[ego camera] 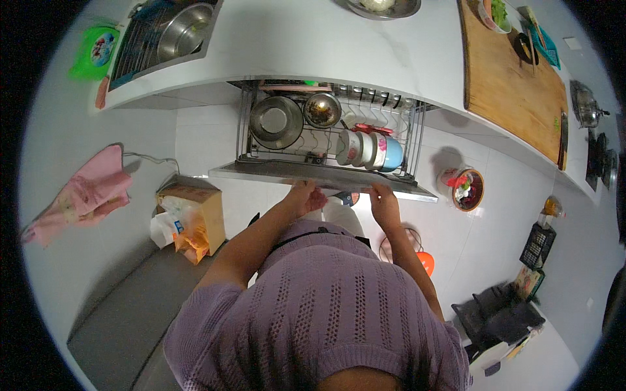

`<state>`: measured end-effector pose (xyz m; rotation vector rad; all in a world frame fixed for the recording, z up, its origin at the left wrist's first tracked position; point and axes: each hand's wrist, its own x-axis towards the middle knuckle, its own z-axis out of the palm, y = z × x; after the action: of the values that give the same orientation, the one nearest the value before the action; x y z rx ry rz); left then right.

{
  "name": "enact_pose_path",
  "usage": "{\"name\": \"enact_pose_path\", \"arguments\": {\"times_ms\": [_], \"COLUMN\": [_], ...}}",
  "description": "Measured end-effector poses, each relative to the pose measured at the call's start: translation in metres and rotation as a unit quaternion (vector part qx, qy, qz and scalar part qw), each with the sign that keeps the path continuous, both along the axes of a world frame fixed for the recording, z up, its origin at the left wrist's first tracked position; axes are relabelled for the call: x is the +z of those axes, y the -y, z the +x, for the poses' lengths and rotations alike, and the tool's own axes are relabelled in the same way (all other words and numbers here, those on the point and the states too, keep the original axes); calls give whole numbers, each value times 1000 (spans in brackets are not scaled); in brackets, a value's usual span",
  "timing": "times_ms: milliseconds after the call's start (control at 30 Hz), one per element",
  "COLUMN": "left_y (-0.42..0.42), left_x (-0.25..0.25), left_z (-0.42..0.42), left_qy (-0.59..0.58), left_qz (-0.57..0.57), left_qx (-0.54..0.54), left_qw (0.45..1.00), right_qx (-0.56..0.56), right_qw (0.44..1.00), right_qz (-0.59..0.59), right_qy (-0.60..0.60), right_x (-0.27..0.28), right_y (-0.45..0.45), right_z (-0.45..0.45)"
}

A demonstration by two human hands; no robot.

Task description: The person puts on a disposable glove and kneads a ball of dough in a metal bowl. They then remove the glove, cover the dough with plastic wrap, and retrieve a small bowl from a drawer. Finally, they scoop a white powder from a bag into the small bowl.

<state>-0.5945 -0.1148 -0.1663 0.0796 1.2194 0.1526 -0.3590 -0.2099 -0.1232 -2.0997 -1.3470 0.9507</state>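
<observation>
A pull-out wire dish drawer [323, 168] stands extended from under the white counter. At the left part of its front edge is my left hand [304, 198], with its fingers at the panel's rim. My right hand [384, 203] touches the same edge farther right, fingers bent at the rim. Inside the drawer lie a large steel bowl [276, 122], a smaller steel bowl [322, 110] with a brownish inside, and a row of bowls [369, 149] standing on their sides. Behind that row is a red object [372, 129]. The exact grip of both hands is hard to see.
The white counter [313, 49] carries a wooden cutting board [513, 93] on the right and a sink with a steel pot [185, 33] on the left. On the floor stand a cardboard box [215, 220] with bags and a waste bin [468, 189]. A grey sofa [132, 313] is lower left.
</observation>
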Motion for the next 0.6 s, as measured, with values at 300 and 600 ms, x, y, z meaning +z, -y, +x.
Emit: {"name": "enact_pose_path", "arguments": {"times_ms": [300, 600], "left_y": [-131, -187], "left_x": [-76, -156], "left_z": [0, 50], "left_qy": [-185, -352], "left_qz": [430, 382], "left_qx": [-452, -499], "left_qw": [760, 694], "right_qx": [-42, -74], "right_qw": [998, 995], "right_qz": [-33, -60], "right_qy": [-21, -13], "right_x": [-27, -44], "right_y": [-48, -88], "right_z": [-24, -30]}}
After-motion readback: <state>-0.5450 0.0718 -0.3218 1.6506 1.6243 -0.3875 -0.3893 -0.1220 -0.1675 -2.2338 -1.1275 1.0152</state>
